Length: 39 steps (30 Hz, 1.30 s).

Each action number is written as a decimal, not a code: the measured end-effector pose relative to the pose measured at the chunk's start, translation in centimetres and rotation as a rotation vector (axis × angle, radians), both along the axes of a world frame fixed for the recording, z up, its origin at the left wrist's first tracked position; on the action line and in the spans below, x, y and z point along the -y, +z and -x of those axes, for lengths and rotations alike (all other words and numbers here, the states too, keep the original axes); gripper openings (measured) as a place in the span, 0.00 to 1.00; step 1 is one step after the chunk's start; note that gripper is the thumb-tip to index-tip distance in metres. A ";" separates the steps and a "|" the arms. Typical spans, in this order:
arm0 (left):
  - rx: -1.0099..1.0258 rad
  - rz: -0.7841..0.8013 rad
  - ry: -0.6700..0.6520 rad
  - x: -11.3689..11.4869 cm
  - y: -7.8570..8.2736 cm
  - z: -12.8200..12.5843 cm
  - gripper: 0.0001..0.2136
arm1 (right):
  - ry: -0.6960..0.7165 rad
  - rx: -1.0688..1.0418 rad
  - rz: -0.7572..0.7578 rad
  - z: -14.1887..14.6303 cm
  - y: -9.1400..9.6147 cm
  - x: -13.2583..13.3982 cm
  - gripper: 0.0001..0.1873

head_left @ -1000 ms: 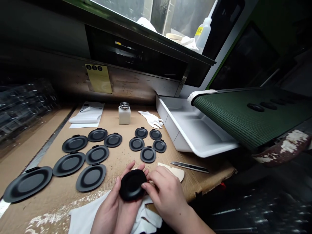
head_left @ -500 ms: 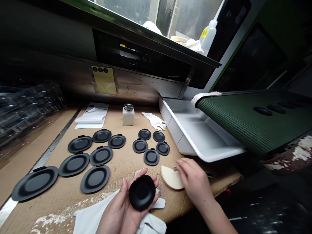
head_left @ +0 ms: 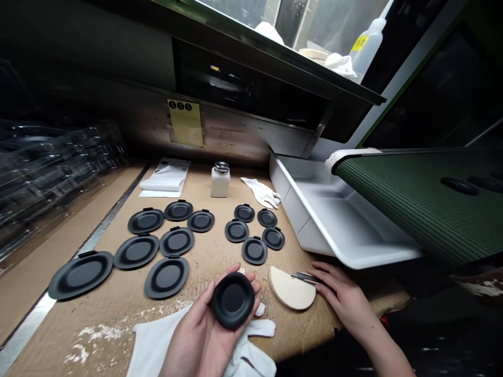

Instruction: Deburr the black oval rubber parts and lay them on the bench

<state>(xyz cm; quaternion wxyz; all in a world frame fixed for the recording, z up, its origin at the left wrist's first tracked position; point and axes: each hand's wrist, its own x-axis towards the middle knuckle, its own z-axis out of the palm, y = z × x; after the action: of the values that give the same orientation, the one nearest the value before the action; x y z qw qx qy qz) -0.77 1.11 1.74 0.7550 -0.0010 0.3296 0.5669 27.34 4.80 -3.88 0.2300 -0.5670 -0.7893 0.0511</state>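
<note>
our left hand (head_left: 204, 335) is clenched palm-up around a round black dish (head_left: 232, 300), its fingers and thumb curled against the rim and the hollow side facing us. our right hand (head_left: 341, 298) grasps nothing: it lies open, fingers spread, on the cardboard sheet (head_left: 98, 319), with its fingertips just beside a metal craft knife (head_left: 303, 277). a cream half-round pad (head_left: 292, 288) lies between the dish and that hand, and it and our fingers block most of the knife from view.

under our left hand is a white cloth (head_left: 153, 345), with a white glove (head_left: 257, 329) bunched against it. all of this is in front of the white tray (head_left: 314, 220). to the left of the tray sit five small black dishes (head_left: 254, 250), and further left seven larger ones (head_left: 167, 277). a square white dispenser bottle (head_left: 220, 180) stands behind them, left of the tray's far end, with a pair of white gloves (head_left: 261, 192) between bottle and tray. a green conveyor belt (head_left: 424, 204) overhangs the tray's right side, carrying black discs (head_left: 458, 186).
</note>
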 end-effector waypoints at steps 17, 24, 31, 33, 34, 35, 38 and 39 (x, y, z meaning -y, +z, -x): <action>0.117 -0.081 0.063 -0.1 -2.4 0.5 0.17 | 0.156 -0.139 -0.122 16.1 3.3 4.3 0.19; 0.182 -0.045 0.079 -0.3 -2.4 0.4 0.19 | 0.126 -0.160 -0.119 16.2 2.6 4.2 0.19; 0.182 -0.010 0.086 -0.3 -2.4 0.4 0.19 | 0.127 -0.154 -0.097 16.4 2.6 3.9 0.19; 0.178 -0.018 0.085 -0.3 -2.4 0.4 0.20 | 0.135 -0.155 -0.104 16.3 2.6 3.9 0.19; 0.182 -0.023 0.083 -0.3 -2.4 0.4 0.20 | 0.141 -0.157 -0.107 16.3 2.6 3.9 0.19; 0.188 -0.025 0.080 -0.3 -2.5 0.4 0.19 | 0.144 -0.160 -0.110 16.3 2.7 3.9 0.19; 0.195 -0.024 0.076 -0.2 -2.7 0.4 0.19 | 0.151 -0.161 -0.113 16.2 2.8 4.0 0.19; 0.190 -0.027 0.075 -0.2 -2.8 0.4 0.18 | 0.157 -0.157 -0.109 16.1 2.9 4.0 0.19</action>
<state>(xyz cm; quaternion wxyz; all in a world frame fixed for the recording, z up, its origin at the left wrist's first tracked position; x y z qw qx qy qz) -1.14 1.31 -1.01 0.7609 -0.0569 0.2485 0.5967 11.20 0.80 -1.02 0.3168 -0.4843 -0.8125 0.0702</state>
